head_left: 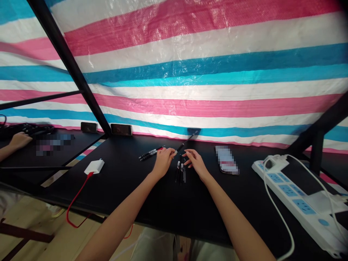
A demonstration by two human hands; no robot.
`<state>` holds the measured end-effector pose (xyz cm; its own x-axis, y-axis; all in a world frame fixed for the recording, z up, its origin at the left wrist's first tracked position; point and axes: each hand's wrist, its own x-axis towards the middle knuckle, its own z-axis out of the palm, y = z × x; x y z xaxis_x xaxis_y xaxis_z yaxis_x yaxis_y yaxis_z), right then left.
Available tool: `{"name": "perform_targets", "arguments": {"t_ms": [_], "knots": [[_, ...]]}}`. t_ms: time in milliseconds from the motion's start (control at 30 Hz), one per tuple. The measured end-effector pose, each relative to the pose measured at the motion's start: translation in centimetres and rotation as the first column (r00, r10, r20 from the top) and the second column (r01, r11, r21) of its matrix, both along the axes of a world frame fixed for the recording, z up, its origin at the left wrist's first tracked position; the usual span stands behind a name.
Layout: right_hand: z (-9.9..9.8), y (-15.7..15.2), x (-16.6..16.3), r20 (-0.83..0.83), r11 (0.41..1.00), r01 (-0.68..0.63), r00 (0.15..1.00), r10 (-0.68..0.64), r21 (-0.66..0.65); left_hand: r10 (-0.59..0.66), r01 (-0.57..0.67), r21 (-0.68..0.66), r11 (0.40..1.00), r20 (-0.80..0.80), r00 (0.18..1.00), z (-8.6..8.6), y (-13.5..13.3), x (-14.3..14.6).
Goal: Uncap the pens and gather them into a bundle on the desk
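My left hand (164,160) pinches a slim black pen (179,147) between thumb and fingertips. The pen slants up to the right, and its thin far end reaches toward the striped sheet. Just right of it, my right hand (195,162) is held with fingers apart and slightly curled, with nothing visible in it. Between and below the hands, several dark pens (179,173) with pale markings lie side by side on the black table (160,197). More pens (151,153) rest in a loose bunch left of my left hand.
A phone (227,160) lies to the right, and a white power strip (292,197) with cables sits beyond it. At left is a white charger (94,167) with a red cable. Another phone (121,129) leans at the back. Another person's hand (20,140) is far left.
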<state>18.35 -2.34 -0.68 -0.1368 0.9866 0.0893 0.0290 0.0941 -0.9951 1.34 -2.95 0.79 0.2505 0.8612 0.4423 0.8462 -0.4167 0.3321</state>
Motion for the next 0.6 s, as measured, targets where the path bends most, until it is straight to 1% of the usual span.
{"name": "perform_targets", "arguments": {"t_ms": [167,300,433,600], "knots": [[0.1,0.0,0.1,0.022,0.999,0.014,1.000,-0.015,0.040,0.106,-0.105,-0.008,0.994,0.067,0.992,0.2,0.4,-0.5],[0.2,-0.1,0.2,0.028,0.996,0.061,0.998,-0.063,0.073,0.156,-0.156,0.005,0.988,0.048,0.987,0.2,0.6,-1.1],[0.4,-0.1,0.4,0.027,0.988,0.124,0.992,-0.127,0.094,0.189,-0.182,0.083,0.980,-0.086,0.978,0.0,0.7,-1.8],[0.5,-0.2,0.5,0.008,0.985,0.147,0.989,-0.148,0.092,0.256,-0.228,0.127,0.965,-0.284,0.924,-0.8,1.2,-2.7]]}}
